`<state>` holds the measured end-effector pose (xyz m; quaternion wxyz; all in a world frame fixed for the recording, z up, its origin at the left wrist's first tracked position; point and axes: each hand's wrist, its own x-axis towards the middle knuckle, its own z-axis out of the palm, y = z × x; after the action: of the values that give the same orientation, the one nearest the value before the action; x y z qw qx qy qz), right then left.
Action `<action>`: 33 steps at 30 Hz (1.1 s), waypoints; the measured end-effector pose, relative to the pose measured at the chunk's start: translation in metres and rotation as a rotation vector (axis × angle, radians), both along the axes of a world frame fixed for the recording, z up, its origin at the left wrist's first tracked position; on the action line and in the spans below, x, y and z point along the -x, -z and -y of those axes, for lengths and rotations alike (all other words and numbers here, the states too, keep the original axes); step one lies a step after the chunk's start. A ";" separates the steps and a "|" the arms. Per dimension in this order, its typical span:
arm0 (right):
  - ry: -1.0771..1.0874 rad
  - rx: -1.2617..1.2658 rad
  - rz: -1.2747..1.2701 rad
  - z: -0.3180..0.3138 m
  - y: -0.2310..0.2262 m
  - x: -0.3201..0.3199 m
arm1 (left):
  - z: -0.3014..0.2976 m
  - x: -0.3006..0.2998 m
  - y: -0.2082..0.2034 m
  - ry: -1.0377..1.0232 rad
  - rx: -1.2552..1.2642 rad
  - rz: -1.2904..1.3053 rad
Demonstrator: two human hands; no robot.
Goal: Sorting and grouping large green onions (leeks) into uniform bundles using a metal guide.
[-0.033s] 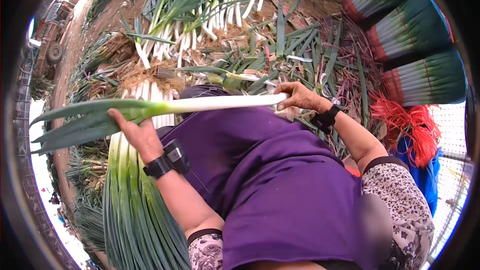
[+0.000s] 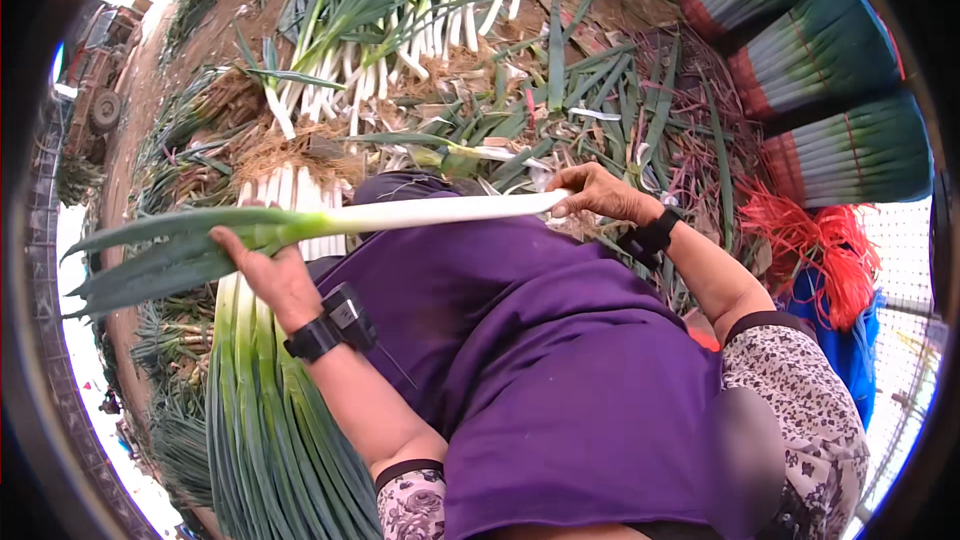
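Observation:
A long green onion [image 2: 440, 210] lies almost level across the front of my lap, white end to the right and dark green leaves to the left. My left hand [image 2: 275, 280] is closed round it where the leaves part, thumb showing on top. At the other end, my right hand [image 2: 600, 195] pinches the bare white tip between thumb and fingers; no roots show there. Below my left hand a row of long green onions [image 2: 275, 390] lies side by side, their roots [image 2: 300, 148] pointing away from me.
Beyond my lap lies a heap of loose green onions [image 2: 420, 15]. Leaf scraps and peelings [image 2: 600, 90] litter the ground. Tied bundles [image 2: 850, 150] stand at the right, near red plastic strands [image 2: 820, 250] and a blue bag [image 2: 835, 350]. A wheeled vehicle [image 2: 105, 105] is far left.
The leafy end of the green onion in my hands dips slightly, and my left hand has sunk a little with it. Both hands keep their hold.

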<state>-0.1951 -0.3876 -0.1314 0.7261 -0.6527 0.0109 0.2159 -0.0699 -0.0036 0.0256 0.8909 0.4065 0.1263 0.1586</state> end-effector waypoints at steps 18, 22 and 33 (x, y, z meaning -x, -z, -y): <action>0.240 0.119 0.023 -0.016 -0.006 0.017 | -0.024 0.011 0.018 0.073 0.162 0.098; 0.224 0.140 -0.094 -0.009 0.003 0.014 | -0.025 0.012 0.017 0.152 0.202 0.133; 0.408 0.598 -0.012 0.032 0.035 0.031 | -0.025 0.010 0.014 0.075 0.139 0.143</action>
<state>-0.2257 -0.4198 -0.1659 0.5312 -0.8193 0.2080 0.0576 -0.0798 0.0215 0.0113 0.9290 0.3359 0.0576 0.1446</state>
